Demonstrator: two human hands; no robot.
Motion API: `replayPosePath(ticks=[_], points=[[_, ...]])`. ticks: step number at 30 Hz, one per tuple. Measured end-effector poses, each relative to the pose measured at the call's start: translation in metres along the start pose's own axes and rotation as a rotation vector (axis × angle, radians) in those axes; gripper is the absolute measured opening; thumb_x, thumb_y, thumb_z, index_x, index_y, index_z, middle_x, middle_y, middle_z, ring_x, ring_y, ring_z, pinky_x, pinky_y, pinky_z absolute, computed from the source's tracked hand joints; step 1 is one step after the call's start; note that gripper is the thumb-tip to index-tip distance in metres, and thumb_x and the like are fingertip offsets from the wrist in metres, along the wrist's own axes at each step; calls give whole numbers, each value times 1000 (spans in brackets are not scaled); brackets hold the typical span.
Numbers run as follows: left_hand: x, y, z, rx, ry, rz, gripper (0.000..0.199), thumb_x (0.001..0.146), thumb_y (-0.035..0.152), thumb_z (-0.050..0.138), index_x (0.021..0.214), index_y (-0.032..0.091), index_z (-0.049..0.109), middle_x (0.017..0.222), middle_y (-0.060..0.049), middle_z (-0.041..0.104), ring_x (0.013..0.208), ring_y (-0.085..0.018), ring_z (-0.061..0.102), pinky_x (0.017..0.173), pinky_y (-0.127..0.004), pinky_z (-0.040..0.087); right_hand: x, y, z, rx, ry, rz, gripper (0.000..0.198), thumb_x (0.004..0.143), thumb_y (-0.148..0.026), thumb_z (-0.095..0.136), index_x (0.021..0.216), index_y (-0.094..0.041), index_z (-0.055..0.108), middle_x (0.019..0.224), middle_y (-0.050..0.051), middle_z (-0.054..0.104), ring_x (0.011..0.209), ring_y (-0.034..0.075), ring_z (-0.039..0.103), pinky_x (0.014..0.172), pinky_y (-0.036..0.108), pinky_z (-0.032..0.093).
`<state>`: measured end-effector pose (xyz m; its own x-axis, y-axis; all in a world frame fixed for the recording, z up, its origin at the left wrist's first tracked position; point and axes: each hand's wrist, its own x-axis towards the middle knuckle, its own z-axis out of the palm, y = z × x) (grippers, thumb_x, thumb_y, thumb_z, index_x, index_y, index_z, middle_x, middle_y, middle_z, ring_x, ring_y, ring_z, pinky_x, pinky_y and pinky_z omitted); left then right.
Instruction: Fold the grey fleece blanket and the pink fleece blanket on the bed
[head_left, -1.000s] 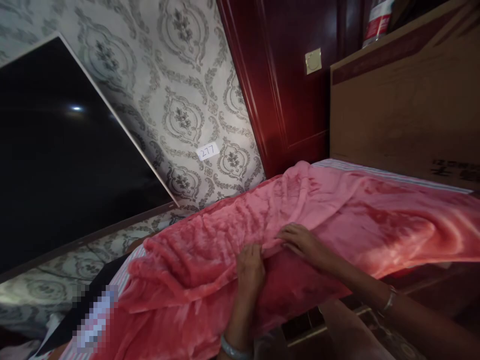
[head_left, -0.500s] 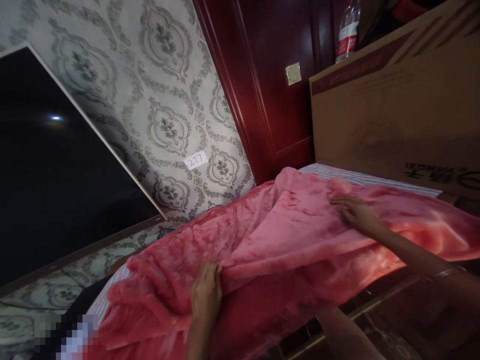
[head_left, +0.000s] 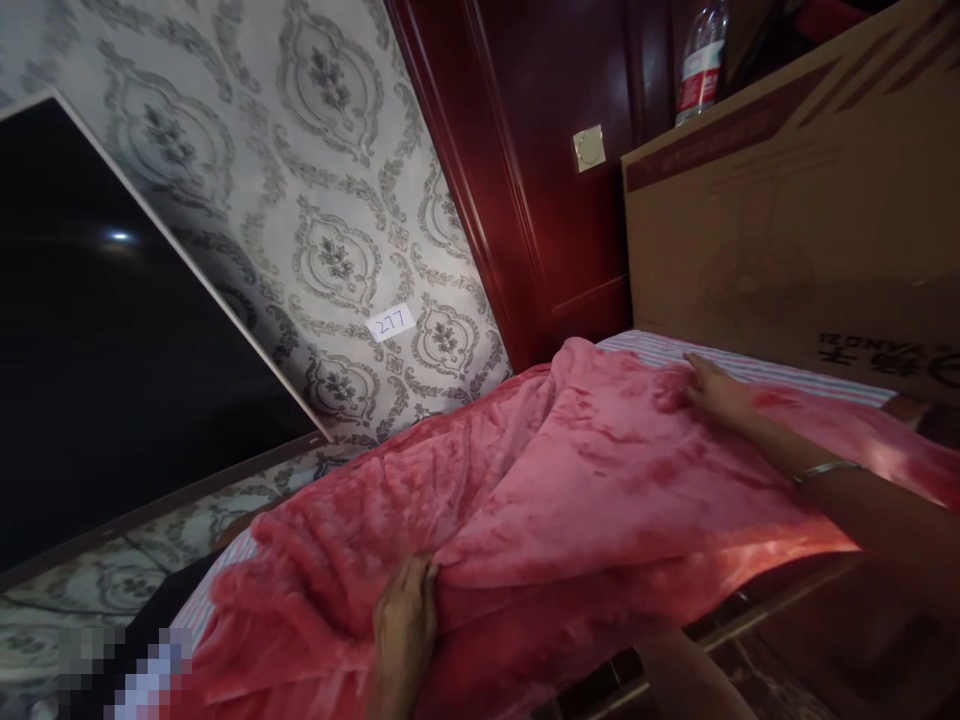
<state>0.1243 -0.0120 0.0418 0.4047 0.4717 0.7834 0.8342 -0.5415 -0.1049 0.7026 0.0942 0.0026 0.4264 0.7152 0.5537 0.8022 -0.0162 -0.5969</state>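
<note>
Your left hand (head_left: 405, 620) is pinching the pink blanket (head_left: 585, 490) at near left while your right hand (head_left: 718, 395) is gripping its far-right folds beside the striped sheet (head_left: 772, 368).

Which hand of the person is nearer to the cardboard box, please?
Right. The right hand holds bunched pink blanket just in front of the cardboard box; the left hand pinches a fold farther from it, at lower centre.

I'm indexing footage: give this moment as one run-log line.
left hand: pinching fold of pink plush blanket | right hand: at blanket's bunched far edge, hold unclear | blanket: rumpled over pale striped cloth
</note>
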Motion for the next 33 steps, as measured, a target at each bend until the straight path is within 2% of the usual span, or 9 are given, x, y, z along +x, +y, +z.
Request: replayPosePath(ticks=[3,6,11,14,17,19,22,28,33], points=[[-1,4,-3,10,-23,-19,44,110,36,31,83,24,65,74,-1,74,66,-17,73,60,-27,57,12,-1,2,45,-42,108,58,85,-24,65,136,3,59,124,31,66,89,24,66,76,34,46],[-2,7,-5,11,-43,-38,44,110,35,32,84,24,65,73,-1,73,65,-17,73,62,-27,57,16,-4,0,104,-101,195,53,83,-25,71,131,-3,65,98,21,74,63,14,55,65,32,39],[-1,6,-2,-24,-35,-54,41,110,35,33,86,23,65,75,0,72,67,-16,72,63,-26,56,24,-12,-25,256,-149,352,31,85,-10,65,113,-5,76,62,2,62,53,8,42,63,32,35],[3,4,2,-19,-3,-51,41,110,34,34,85,22,64,72,-1,71,64,-16,71,62,-26,55,34,-14,-56,419,-88,456,41,93,-15,60,132,-4,67,65,-1,60,55,7,46,64,30,41],[10,1,3,-11,18,-43,42,109,33,34,81,22,63,68,0,69,58,-16,69,56,-25,53,45,-14,-91,559,22,539,47,96,-7,54,143,-10,60,69,-3,57,53,5,45,63,25,45],[15,0,3,-11,39,-48,42,109,33,34,79,22,62,66,0,68,56,-16,67,54,-25,52,50,-13,-111,617,79,575,43,94,-2,51,133,-13,65,70,-2,56,53,5,46,59,22,46],[21,-1,3,-39,37,-71,41,109,33,35,81,22,63,67,0,68,55,-16,67,53,-24,51,54,-11,-129,659,129,609,27,91,0,54,106,-15,70,76,1,60,58,6,52,56,18,48],[21,-1,9,-101,-5,-120,46,109,39,33,79,23,65,66,-1,70,56,-17,68,55,-26,54,50,-3,-124,690,47,715,26,88,5,50,82,-15,66,66,1,57,50,6,46,49,17,46],[13,-4,12,-144,-74,-225,54,107,51,31,77,23,66,69,-3,72,61,-20,72,57,-30,57,47,8,-115,643,-50,663,23,82,4,56,82,-14,68,70,3,62,60,8,55,61,21,53]])
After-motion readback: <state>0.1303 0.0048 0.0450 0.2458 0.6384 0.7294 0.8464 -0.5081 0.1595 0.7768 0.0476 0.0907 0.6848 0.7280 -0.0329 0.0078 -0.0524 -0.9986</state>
